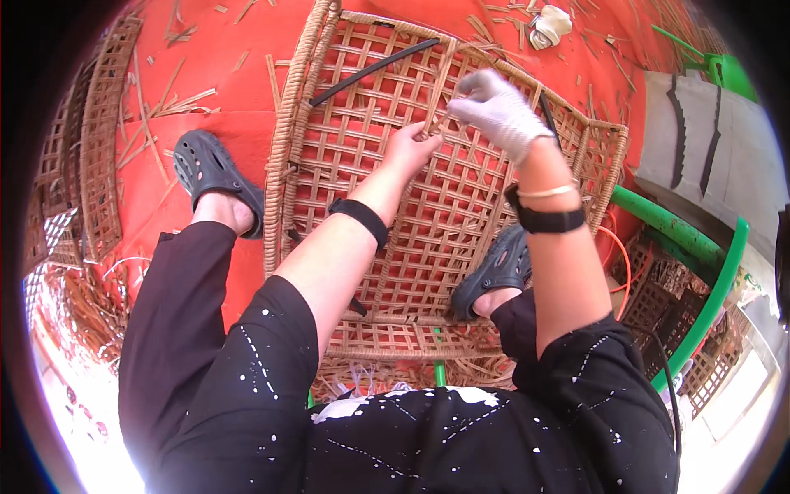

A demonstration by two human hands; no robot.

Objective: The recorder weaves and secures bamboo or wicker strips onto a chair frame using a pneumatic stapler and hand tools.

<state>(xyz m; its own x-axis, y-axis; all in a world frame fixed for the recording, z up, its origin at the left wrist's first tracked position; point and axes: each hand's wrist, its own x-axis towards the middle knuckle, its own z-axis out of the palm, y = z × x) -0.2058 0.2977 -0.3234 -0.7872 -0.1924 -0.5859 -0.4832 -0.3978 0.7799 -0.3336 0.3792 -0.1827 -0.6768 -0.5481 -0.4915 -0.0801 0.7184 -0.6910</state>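
A woven rattan basket [354, 136] with an open lattice and thick wrapped rims lies between my feet. Over its upper middle, my bare left hand [414, 148] pinches a thin rattan strip [439, 123] just above the weave. My right hand [498, 111], in a white knit glove, hovers close by to the right with its fingers curled in. Whatever those gloved fingers hold is too small and blurred to make out. A dark flat strip [374, 72] runs slantwise across the basket's upper left.
Red sheeting [239, 58] strewn with rattan scraps covers the floor. More woven panels [103, 132] stand at the left. A green tubular frame [671, 226] and a grey board [699, 148] are on the right. At the top lies a crumpled whitish item [550, 26]. Dark clogs [216, 169] flank the basket.
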